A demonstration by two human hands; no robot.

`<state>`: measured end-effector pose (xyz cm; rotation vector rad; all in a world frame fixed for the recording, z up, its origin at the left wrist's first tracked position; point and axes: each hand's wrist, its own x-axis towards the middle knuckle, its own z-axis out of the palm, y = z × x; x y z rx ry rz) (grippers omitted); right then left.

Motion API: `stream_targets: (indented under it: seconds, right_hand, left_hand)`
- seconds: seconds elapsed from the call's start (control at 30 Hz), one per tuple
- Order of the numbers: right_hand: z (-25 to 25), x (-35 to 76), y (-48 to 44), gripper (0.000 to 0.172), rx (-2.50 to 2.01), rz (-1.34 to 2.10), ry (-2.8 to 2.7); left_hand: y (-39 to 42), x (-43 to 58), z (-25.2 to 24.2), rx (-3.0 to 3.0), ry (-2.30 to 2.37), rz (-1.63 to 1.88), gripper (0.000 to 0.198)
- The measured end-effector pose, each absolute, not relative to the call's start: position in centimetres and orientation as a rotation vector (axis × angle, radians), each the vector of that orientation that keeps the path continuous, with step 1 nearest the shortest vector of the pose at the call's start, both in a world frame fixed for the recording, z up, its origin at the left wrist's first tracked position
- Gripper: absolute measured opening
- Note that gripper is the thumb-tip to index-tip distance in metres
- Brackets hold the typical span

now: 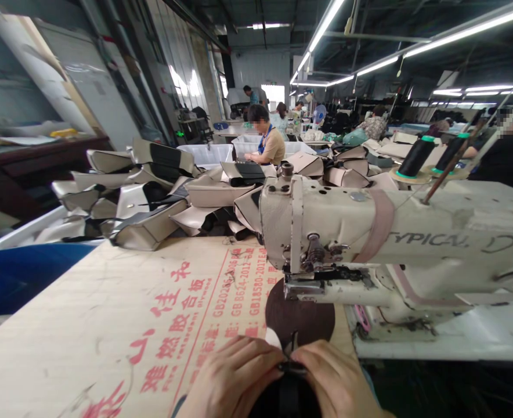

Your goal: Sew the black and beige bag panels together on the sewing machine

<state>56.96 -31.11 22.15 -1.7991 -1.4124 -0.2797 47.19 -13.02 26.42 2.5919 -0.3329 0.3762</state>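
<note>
My left hand [232,377] and my right hand [332,377] meet at the bottom edge of the head view, fingertips pinching a small black piece [292,367] between them. A larger black part [285,397] lies under both hands, mostly hidden. Just beyond the fingertips a round dark brown piece [297,316] lies on the plywood board [108,313], under the head of a cream sewing machine [369,232] marked TYPICAL.
A heap of beige and black sewn pieces [152,197] fills the far side of the board. Black thread cones [415,157] stand behind the machine. A blue bin [17,273] sits at left. Several people work at tables further back.
</note>
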Motion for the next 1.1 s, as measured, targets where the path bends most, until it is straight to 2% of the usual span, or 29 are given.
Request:
stream_targets:
  seconds: [0.1, 0.23, 0.33, 0.43, 0.57, 0.73, 0.87, 0.93, 1.1]
  right_hand:
    - [21.6, 57.1, -30.9, 0.023, -1.810, -0.186, -1.467]
    - [21.0, 56.8, -30.7, 0.022, -1.787, -0.257, -1.443]
    - [21.0, 56.6, -30.7, 0.024, -1.815, -0.258, -1.411]
    - [20.7, 56.6, -30.9, 0.025, -1.851, -0.218, -1.380]
    - [20.0, 56.5, -31.2, 0.007, -1.845, -0.057, -1.196]
    - [20.5, 56.4, -31.4, 0.025, -1.883, -0.049, -1.306]
    - [21.4, 56.4, -31.0, 0.020, -1.913, -0.072, -1.405]
    - [21.7, 56.4, -30.9, 0.018, -1.884, -0.056, -1.409]
    - [21.4, 56.3, -30.9, 0.017, -1.810, -0.009, -1.341]
  left_hand:
    - [-13.6, 47.7, 26.4, 2.611, -0.260, 0.322, 0.014]
    - [-14.7, 48.5, 26.6, 2.536, 0.071, 0.198, 0.034]
    - [-14.9, 49.1, 26.3, 2.398, 0.288, 0.001, 0.040]
    - [-14.5, 49.7, 25.4, 2.275, 0.307, -0.108, 0.042]
    - [-14.3, 50.3, 24.9, 2.219, 0.318, -0.159, 0.041]
    - [-14.2, 50.7, 24.7, 2.143, 0.352, -0.169, 0.040]
    - [-13.8, 50.6, 24.1, 2.052, 0.366, -0.234, 0.043]
    - [-13.8, 50.0, 24.5, 2.052, 0.341, -0.176, 0.043]
    - [-14.3, 46.9, 25.9, 2.218, 0.234, 0.118, 0.028]
